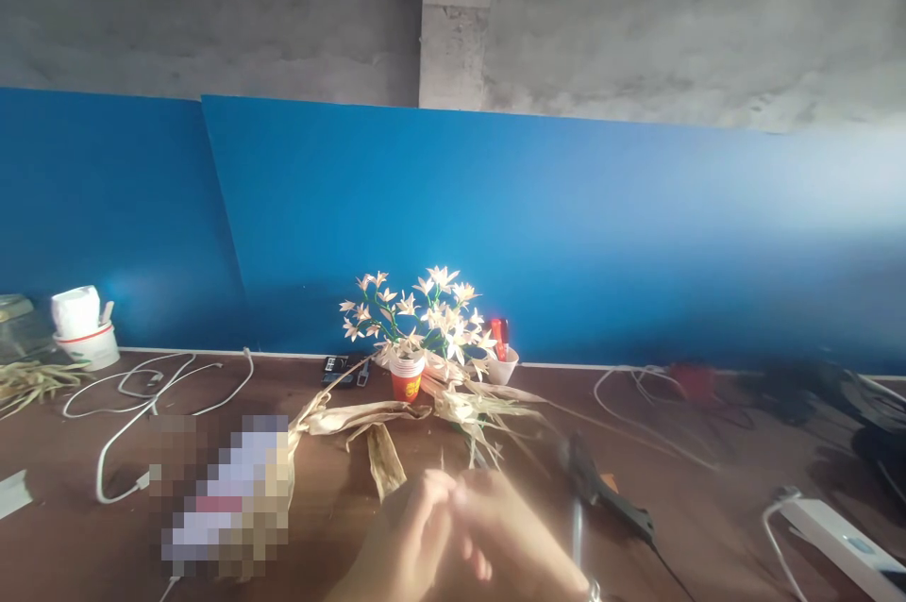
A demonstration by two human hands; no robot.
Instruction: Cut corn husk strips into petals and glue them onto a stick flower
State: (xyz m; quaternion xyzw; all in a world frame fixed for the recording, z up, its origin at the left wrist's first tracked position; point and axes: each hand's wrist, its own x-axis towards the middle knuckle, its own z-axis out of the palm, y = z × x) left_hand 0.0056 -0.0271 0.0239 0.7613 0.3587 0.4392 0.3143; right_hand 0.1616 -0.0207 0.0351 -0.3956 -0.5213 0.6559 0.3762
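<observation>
No text, brand or number can be read. Beyond the left hand (423,522), the red cup (407,385) bears a yellow mark too small to make out; beyond it and farther left, the black box (338,372) has pale marks, also illegible. The patch (226,498) left of that hand is pixelated.

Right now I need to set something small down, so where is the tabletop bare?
Bare tabletop shows between the dark corded tool and the white strip, with a smaller patch between the pixelated item and the left hand. It is crowded by the blue partition, where pale flowers, dried husks and the red cup cluster.
</observation>
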